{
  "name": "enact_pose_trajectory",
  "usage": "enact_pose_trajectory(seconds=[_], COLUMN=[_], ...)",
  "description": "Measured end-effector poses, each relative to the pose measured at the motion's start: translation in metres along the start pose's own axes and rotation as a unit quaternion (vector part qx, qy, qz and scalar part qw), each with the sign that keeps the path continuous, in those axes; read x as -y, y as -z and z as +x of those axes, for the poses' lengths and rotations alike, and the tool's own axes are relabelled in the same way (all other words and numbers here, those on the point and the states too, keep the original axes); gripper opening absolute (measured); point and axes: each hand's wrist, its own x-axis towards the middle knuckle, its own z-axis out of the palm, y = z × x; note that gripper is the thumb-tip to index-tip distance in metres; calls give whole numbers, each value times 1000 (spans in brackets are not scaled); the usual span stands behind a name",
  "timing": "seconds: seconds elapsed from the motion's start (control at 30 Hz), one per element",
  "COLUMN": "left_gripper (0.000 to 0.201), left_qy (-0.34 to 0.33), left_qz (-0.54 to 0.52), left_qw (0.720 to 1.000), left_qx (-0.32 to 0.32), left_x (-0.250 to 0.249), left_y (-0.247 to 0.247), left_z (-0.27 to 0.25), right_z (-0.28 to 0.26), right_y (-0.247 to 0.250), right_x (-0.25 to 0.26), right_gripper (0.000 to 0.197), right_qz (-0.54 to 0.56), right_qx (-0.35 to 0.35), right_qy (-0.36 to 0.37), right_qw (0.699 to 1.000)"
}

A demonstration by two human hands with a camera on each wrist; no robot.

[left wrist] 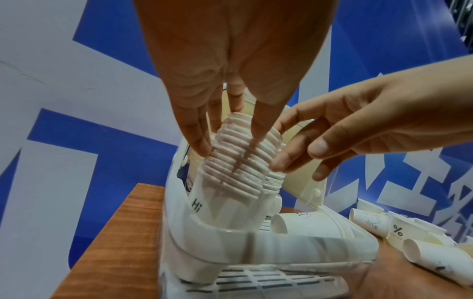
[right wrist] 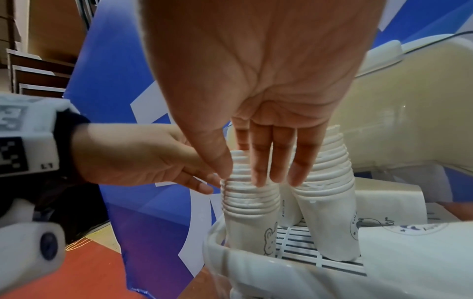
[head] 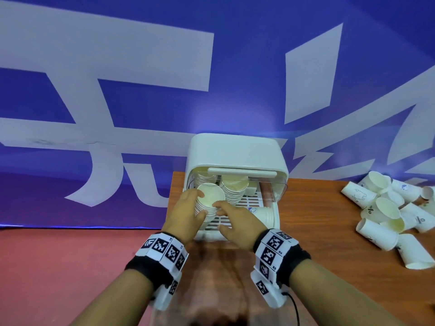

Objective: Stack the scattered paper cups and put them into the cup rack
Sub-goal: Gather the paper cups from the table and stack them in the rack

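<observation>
A white cup rack (head: 237,149) with its lid raised stands on the wooden table (head: 317,231). A tall stack of paper cups (head: 209,198) leans in the rack's front left corner (left wrist: 256,248). My left hand (head: 186,208) grips this stack (left wrist: 238,168) near its rims, thumb on one side and fingers on the other. My right hand (head: 237,220) rests straight fingertips (right wrist: 258,174) against the stack's (right wrist: 250,198) right side. Loose white cups (head: 388,212) lie scattered at the table's right.
A second upright stack (head: 235,187) stands just right of the held one, and a third (head: 207,176) stands behind. A short stack (head: 268,215) lies on its side in the rack's right half. The table's left edge (head: 170,191) runs beside the rack. A blue banner (head: 141,114) hangs behind.
</observation>
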Motion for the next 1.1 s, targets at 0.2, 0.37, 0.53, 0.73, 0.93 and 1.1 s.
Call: enact_pose_trajectory(seconds=[0.2, 0.37, 0.53, 0.73, 0.93, 1.1], left_gripper=[35, 52, 59, 61, 66, 65], left_qy=[-29, -27, -18, -18, -25, -22], left_qz=[15, 23, 15, 3, 27, 18], left_qw=[999, 999, 999, 999, 996, 995], left_qx=[-18, -6, 23, 49, 76, 91], left_x=[3, 4, 5, 2, -10, -20], left_y=[-1, -6, -6, -10, -23, -23], left_z=[7, 7, 8, 16, 25, 32], right_z=[9, 14, 16, 17, 14, 12], right_y=[10, 20, 15, 22, 26, 29], right_x=[-1, 0, 0, -1, -13, -20], right_gripper=[51, 50, 54, 53, 60, 57], right_qz=[-10, -55, -64, -66, -50, -57], right_qx=[-24, -31, -4, -33, -25, -57], right_qy=[5, 6, -21, -33, -74, -86], right_qw=[1000, 998, 998, 997, 996, 993])
